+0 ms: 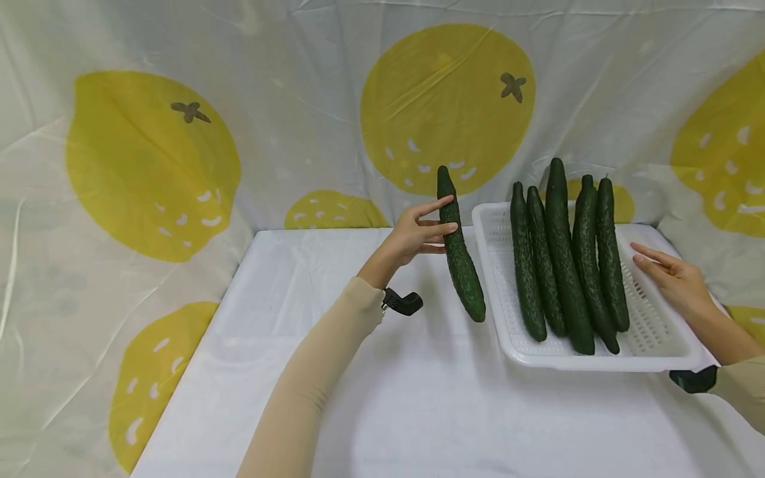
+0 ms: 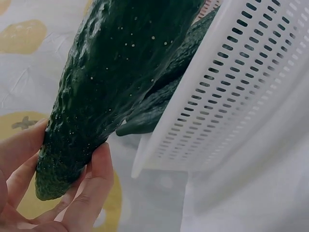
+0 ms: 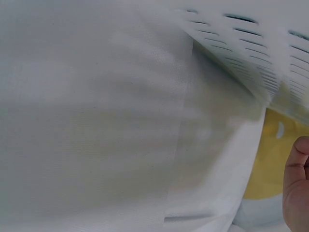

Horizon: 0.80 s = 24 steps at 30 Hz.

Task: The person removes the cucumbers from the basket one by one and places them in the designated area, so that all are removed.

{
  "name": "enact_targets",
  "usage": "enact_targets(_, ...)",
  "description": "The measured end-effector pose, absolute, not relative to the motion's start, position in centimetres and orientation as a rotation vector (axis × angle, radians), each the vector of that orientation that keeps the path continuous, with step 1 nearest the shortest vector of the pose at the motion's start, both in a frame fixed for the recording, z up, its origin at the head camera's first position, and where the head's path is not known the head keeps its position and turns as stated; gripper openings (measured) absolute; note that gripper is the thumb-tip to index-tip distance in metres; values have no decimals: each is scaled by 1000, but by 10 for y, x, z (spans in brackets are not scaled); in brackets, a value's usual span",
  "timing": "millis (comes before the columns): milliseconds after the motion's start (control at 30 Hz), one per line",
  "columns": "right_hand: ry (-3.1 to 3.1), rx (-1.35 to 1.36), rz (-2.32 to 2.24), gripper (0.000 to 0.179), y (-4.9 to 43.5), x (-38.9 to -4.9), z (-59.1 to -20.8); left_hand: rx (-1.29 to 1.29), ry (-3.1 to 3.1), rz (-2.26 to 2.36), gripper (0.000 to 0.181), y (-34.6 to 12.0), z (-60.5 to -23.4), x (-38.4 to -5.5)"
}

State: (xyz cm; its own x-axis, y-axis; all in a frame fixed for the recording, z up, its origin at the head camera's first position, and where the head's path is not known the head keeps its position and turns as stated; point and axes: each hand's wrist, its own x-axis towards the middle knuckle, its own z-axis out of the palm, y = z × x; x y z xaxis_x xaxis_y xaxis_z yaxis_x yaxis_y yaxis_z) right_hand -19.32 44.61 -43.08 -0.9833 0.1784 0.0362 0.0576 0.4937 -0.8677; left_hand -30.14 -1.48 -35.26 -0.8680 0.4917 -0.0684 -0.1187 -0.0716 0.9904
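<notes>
My left hand (image 1: 418, 232) holds a dark green, bumpy cucumber (image 1: 463, 269) by its upper part, upright with a slight tilt, just left of the white basket (image 1: 597, 362). In the left wrist view, thumb and fingers pinch the tapered end of this cucumber (image 2: 101, 92), and the perforated basket wall (image 2: 203, 106) rises beside it. Several other cucumbers (image 1: 564, 265) lie side by side in the basket, their far ends leaning over its back rim. At the basket's right rim is my right hand (image 1: 672, 275), fingers extended along the outer side; in the right wrist view only part of that hand (image 3: 295, 188) shows.
A white cloth (image 1: 406, 398) covers the table. Behind it and at the sides hangs a pale curtain (image 1: 299, 99) printed with large yellow lemons. Black wrist straps (image 1: 403, 302) sit on both forearms.
</notes>
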Motion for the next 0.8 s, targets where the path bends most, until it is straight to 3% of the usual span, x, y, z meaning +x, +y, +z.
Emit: enact_targets(800, -2627, -196, 1466, 44, 445, -192, -430, 242, 1880, 1864, 58, -33, -395, -301)
